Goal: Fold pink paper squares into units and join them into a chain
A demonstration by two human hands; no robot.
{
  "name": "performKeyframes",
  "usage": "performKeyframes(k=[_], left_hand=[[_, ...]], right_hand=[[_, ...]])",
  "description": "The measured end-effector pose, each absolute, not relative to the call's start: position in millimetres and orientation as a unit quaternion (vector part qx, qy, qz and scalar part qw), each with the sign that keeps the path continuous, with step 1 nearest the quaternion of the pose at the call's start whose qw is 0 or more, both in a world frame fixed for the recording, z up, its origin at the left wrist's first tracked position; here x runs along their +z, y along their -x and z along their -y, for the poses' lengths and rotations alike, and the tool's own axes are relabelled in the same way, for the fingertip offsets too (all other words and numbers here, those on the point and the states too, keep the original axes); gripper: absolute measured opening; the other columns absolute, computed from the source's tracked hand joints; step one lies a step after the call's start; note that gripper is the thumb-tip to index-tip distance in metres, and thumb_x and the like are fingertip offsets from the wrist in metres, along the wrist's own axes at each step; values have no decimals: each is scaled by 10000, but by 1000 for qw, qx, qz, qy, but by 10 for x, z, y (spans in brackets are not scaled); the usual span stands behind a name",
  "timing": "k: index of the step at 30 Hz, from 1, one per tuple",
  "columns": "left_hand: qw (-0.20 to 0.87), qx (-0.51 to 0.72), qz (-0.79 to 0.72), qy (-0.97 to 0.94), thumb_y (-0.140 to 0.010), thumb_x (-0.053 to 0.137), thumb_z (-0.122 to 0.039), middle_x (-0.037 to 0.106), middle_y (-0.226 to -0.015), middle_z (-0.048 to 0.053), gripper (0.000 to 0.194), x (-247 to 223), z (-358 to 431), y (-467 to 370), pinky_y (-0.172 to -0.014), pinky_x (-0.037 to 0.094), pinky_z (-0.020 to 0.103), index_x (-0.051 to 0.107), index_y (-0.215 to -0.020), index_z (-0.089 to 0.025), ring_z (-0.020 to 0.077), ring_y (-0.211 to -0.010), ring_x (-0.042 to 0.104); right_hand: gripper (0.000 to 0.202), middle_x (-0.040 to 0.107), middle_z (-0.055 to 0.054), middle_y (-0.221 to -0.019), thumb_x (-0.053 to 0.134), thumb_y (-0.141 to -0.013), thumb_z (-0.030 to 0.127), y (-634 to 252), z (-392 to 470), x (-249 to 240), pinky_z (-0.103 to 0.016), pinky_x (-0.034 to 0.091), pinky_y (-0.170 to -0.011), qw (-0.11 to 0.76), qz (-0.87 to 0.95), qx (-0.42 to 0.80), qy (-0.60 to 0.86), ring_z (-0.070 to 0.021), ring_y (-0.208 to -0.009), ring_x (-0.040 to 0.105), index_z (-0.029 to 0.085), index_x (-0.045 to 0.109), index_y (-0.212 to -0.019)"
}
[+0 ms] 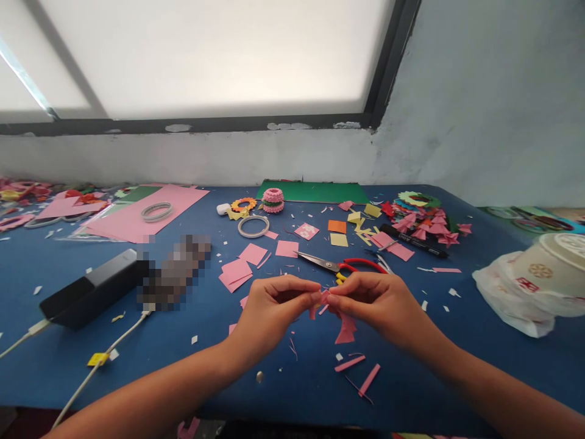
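Observation:
Between the fingertips of both my hands is a small folded piece of pink paper (325, 297). My left hand (278, 311) pinches its left side with thumb and forefinger. From the other side my right hand (377, 302) grips it in the same way, and more folded pink paper (346, 329) shows below those fingers. Just beyond the hands lie scissors (326, 263) with red and yellow handles, partly hidden by my right hand. Pink paper squares (287, 249) and narrow pink strips (369, 379) are scattered around.
A blue table (219, 378) carries tape rolls (253, 226), a black marker (414, 241), a heap of folded paper pieces (423, 219) and pink sheets (150, 213). A power bank (95, 286) with cables sits left; a bagged cup (534, 280) stands right. A wall rises behind.

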State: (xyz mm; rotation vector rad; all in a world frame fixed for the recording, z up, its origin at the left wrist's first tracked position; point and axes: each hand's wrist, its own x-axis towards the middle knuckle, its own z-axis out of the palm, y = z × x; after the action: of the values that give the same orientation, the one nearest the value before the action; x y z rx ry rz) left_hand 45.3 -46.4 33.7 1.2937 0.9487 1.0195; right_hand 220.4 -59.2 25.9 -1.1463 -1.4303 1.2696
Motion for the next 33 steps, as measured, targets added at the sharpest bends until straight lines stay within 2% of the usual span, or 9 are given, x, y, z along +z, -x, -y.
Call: performKeyframes(k=[5,11,15,21,26,30,33], left_hand=[[576,440,-405,-558,-667,710,-184,652,-598,0,48,335,478,-459,-591,499,232,708,-709,-161,112,-560,587],[558,451,-403,-568,-662,711,-180,654,-614,4,31,350,488,-462,-594,503,233,712,-692,-171,114,-572,592],[547,452,-398,-582,-669,703,-179,643,-619,7,31,337,488,-451,-581,502,238,717,-695,-169,111,-551,584],[562,436,-394,-582,-673,700,-174,632,-605,1,41,342,485,-441,-563,483,218,719,-708,-165,101,-548,572],[592,410,-401,-566,-669,700,-202,645,-605,5,59,351,459,-438,-575,478,227,704,-705,-156,106,-551,571],[615,360,-398,-578,-699,685,-259,640,-610,8,152,312,416,-392,-581,461,226,696,-809,-153,108,-572,570],[628,335,-399,-578,-699,687,-265,628,-604,4,156,307,373,-346,-592,457,230,687,-807,-153,107,-573,563]], right_hand=[[172,696,-35,-668,705,-689,362,-2179,646,271,-247,539,-484,465,625,411,474,-167,-561,649,192,677,-698],[107,702,-28,-715,692,-705,314,-2165,665,244,-282,584,-497,492,623,405,452,-168,-540,652,211,667,-707],[87,708,-29,-743,680,-715,302,-2172,663,240,-279,591,-538,488,652,373,445,-178,-609,668,215,682,-712],[163,699,-31,-673,696,-697,355,-2201,630,255,-250,549,-500,446,640,428,456,-175,-584,662,195,667,-687],[214,706,-40,-702,714,-677,390,-2197,607,242,-272,552,-561,432,608,489,452,-186,-639,669,187,651,-697],[227,703,-38,-710,698,-689,408,-2182,595,238,-263,534,-554,414,625,487,448,-179,-639,660,186,664,-716],[226,707,-37,-825,622,-758,415,-2307,494,282,-263,523,-626,388,679,442,440,-181,-733,657,201,687,-727]])
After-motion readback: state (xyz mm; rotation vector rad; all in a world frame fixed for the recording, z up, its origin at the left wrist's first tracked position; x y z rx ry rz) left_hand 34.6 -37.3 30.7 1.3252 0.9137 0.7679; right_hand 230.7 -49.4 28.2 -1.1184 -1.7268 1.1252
